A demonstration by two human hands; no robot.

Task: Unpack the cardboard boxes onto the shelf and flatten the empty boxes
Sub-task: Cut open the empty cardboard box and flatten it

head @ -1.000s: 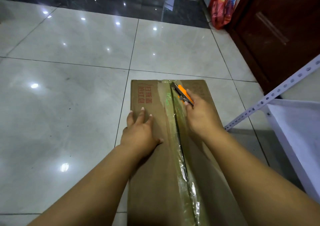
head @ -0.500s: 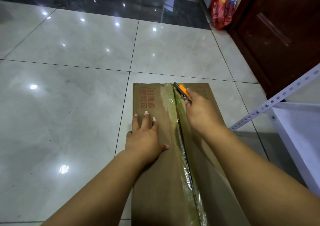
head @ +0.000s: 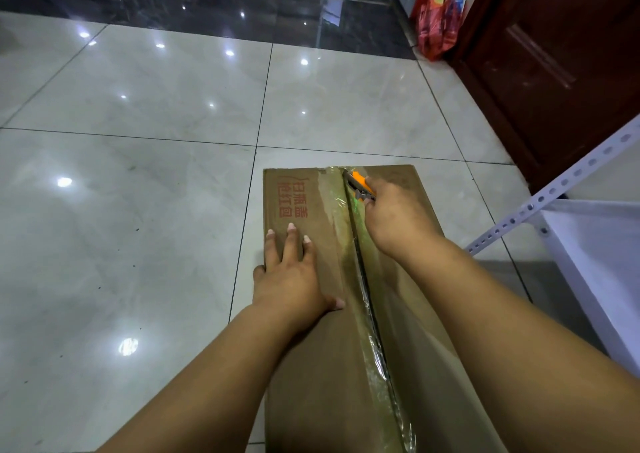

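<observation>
Red print "扫瓶盖 抢红包" [head: 292, 199] on taped cardboard box [head: 322, 366] top.

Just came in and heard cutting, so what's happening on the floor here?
A person is slitting open a cardboard box that lies on the tiled floor. The right hand grips an orange utility knife at the far end of the taped centre seam, which already gapes along its length. The left hand presses flat on the left flap to steady it. The flaps are not lifted yet. A white metal shelf stands to the right.
</observation>
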